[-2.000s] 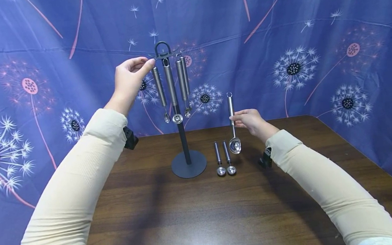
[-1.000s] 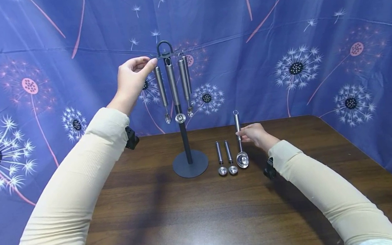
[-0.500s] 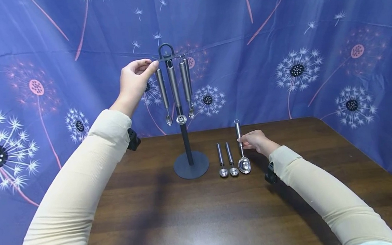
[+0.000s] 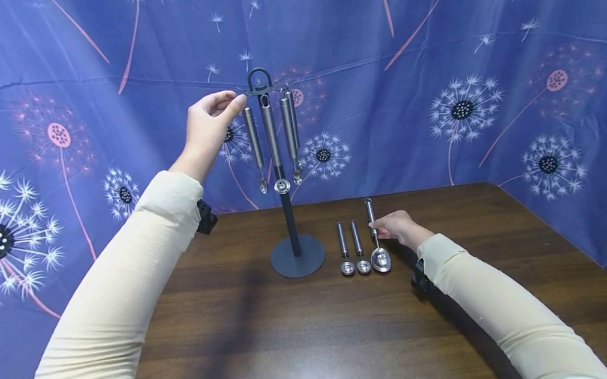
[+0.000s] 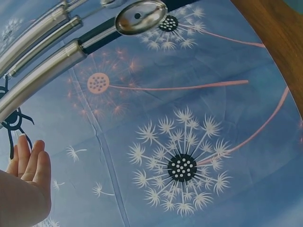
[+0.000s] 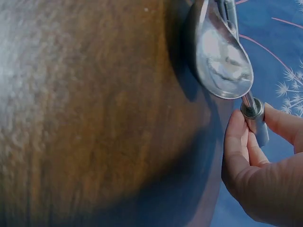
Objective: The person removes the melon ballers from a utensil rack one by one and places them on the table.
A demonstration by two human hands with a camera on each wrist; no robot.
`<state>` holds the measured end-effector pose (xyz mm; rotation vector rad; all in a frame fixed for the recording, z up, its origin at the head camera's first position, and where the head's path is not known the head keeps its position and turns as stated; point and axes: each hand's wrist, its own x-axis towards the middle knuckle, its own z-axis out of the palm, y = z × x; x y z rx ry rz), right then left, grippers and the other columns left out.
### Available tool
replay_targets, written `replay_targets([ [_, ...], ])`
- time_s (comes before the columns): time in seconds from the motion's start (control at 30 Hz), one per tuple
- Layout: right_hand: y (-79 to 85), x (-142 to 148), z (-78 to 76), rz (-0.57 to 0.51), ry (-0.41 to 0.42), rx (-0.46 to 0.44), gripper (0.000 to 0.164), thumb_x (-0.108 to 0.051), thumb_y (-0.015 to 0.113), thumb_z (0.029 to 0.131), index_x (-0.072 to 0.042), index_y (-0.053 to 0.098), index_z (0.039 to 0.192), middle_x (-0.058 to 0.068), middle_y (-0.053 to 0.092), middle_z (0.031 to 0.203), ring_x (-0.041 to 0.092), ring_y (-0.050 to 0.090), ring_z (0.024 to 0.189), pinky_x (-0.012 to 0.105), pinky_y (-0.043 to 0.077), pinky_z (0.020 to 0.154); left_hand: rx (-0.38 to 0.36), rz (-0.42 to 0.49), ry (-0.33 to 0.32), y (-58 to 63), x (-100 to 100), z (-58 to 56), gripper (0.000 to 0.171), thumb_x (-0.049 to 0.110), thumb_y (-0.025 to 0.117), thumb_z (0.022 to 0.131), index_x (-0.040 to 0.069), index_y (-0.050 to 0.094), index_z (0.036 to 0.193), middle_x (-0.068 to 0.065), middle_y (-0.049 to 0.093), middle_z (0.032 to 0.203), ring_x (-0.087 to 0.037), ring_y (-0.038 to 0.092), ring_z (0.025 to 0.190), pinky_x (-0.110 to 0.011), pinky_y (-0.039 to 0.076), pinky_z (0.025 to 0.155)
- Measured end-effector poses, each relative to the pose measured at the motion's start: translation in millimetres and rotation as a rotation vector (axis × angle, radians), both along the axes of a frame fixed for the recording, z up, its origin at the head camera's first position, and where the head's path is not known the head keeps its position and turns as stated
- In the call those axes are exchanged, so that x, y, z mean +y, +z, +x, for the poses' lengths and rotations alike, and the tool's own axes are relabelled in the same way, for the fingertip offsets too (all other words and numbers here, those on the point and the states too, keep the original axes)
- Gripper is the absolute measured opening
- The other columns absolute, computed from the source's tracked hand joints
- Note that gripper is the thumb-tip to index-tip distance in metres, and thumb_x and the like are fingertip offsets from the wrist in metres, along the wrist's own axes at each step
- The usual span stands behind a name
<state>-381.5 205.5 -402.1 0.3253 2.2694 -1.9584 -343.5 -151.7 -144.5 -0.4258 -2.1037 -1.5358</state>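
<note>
My left hand [image 4: 206, 129] is at the top of a dark metal stand [image 4: 298, 261], thumb and fingertips pinching one of its hook arms. Several steel-handled utensils hang there; the nearest, a melon baller [image 5: 141, 17], has a hole in its oval bowl. Low over the tabletop, my right hand [image 4: 398, 228] pinches the handle of a larger steel scoop [image 6: 225, 64]. Its bowl lies at or just above the wood; I cannot tell if it touches. Left of it, two small round-bowled scoops [image 4: 343, 243] lie side by side, handles pointing away.
The brown wooden table [image 4: 295, 341] stretches toward me, with its far edge behind the stand. A blue curtain [image 4: 393, 103] with dandelion prints hangs behind it. Black wrist cameras [image 4: 206, 216] sit on both sleeves.
My right hand has lowered the steel scoop from upright in the air to beside the two small scoops, its handle tipping back. My left hand stays at the stand's hook.
</note>
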Motion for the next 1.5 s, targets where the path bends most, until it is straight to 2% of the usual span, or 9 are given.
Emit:
replay_targets([
  [0.1, -4.3, -1, 0.5, -0.01, -0.009, -0.016, 0.023, 0.002, 0.065, 0.089, 0.009, 0.051, 0.105, 0.001, 0.06, 0.071, 0.003, 0.062, 0.06, 0.024, 0.058, 0.072, -0.003, 0.03, -0.016, -1.0, 0, -0.3, 0.044, 0.034, 0.071, 0.089, 0.006, 0.063, 0.122, -0.001, 0.066, 0.108, -0.011, 0.061, 0.106, -0.024, 0.044, 0.098],
  [0.3, -8.7, 0, 0.5, -0.001, -0.02, -0.04, 0.034, 0.001, 0.067, 0.088, 0.014, 0.049, 0.114, 0.002, 0.06, 0.071, 0.004, 0.062, 0.059, 0.024, 0.058, 0.071, -0.003, 0.068, -0.03, -1.9, 2, -0.7, 0.045, 0.032, 0.072, 0.088, 0.005, 0.063, 0.122, 0.0, 0.066, 0.107, -0.011, 0.061, 0.105, -0.024, 0.044, 0.098],
  [0.53, -12.1, -2, 0.0, 0.045, -0.032, -0.044, 0.024, 0.0, 0.069, 0.087, 0.009, 0.054, 0.103, 0.001, 0.06, 0.07, 0.004, 0.061, 0.058, 0.027, 0.059, 0.072, 0.008, 0.07, -0.024, -2.3, 3, -0.2, 0.042, 0.031, 0.073, 0.087, 0.005, 0.064, 0.119, 0.003, 0.065, 0.102, -0.01, 0.062, 0.103, -0.023, 0.044, 0.096],
  [0.7, -12.9, -2, -1.0, 0.076, -0.054, -0.041, 0.033, 0.001, 0.071, 0.085, 0.013, 0.053, 0.109, 0.002, 0.061, 0.068, 0.004, 0.061, 0.056, 0.025, 0.058, 0.065, 0.022, 0.073, -0.023, -3.1, 4, -1.4, 0.043, 0.031, 0.073, 0.087, 0.004, 0.064, 0.119, 0.003, 0.065, 0.102, -0.011, 0.062, 0.103, -0.023, 0.045, 0.096],
  [0.87, -11.0, -2, -1.1, 0.091, -0.046, -0.033, 0.037, 0.0, 0.077, 0.08, 0.017, 0.056, 0.106, 0.004, 0.063, 0.065, 0.007, 0.062, 0.055, 0.025, 0.058, 0.06, 0.034, 0.086, -0.028, -3.9, 4, -2.2, 0.043, 0.029, 0.073, 0.088, 0.003, 0.063, 0.12, 0.002, 0.065, 0.103, -0.011, 0.063, 0.103, -0.023, 0.046, 0.095],
  [1.03, -12.6, -5, -4.5, 0.133, -0.093, -0.047, 0.032, -0.001, 0.076, 0.081, 0.012, 0.058, 0.104, 0.002, 0.062, 0.063, 0.006, 0.062, 0.055, 0.027, 0.059, 0.064, 0.032, 0.083, -0.029, -4.1, 4, -2.1, 0.045, 0.03, 0.072, 0.088, 0.002, 0.062, 0.122, 0.001, 0.065, 0.106, -0.012, 0.062, 0.105, -0.023, 0.045, 0.096],
  [1.2, -14.8, -5, -9.7, 0.178, -0.085, -0.059, 0.025, -0.002, 0.074, 0.083, 0.008, 0.057, 0.097, 0.0, 0.06, 0.059, 0.005, 0.061, 0.052, 0.029, 0.059, 0.062, 0.029, 0.089, -0.035, -4.3, 4, -2.9, 0.045, 0.03, 0.072, 0.088, 0.003, 0.062, 0.122, 0.0, 0.064, 0.107, -0.013, 0.062, 0.106, -0.023, 0.045, 0.097],
  [1.37, -9.5, -3, -8.3, 0.205, -0.057, -0.079, 0.047, -0.008, 0.077, 0.082, 0.016, 0.052, 0.114, 0.002, 0.059, 0.057, 0.007, 0.061, 0.049, 0.029, 0.059, 0.062, 0.032, 0.093, -0.034, -4.0, 3, -4.9, 0.042, 0.03, 0.072, 0.088, 0.005, 0.063, 0.12, 0.001, 0.064, 0.106, -0.013, 0.061, 0.105, -0.023, 0.045, 0.097],
  [1.5, 0.3, -3, -0.3, 0.235, -0.045, -0.083, 0.054, -0.012, 0.077, 0.082, 0.019, 0.047, 0.116, 0.003, 0.056, 0.055, 0.009, 0.062, 0.048, 0.03, 0.059, 0.062, 0.028, 0.088, -0.029, -4.5, 3, -6.2, 0.043, 0.031, 0.072, 0.088, 0.005, 0.063, 0.121, 0.001, 0.064, 0.106, -0.012, 0.061, 0.105, -0.023, 0.045, 0.097],
])
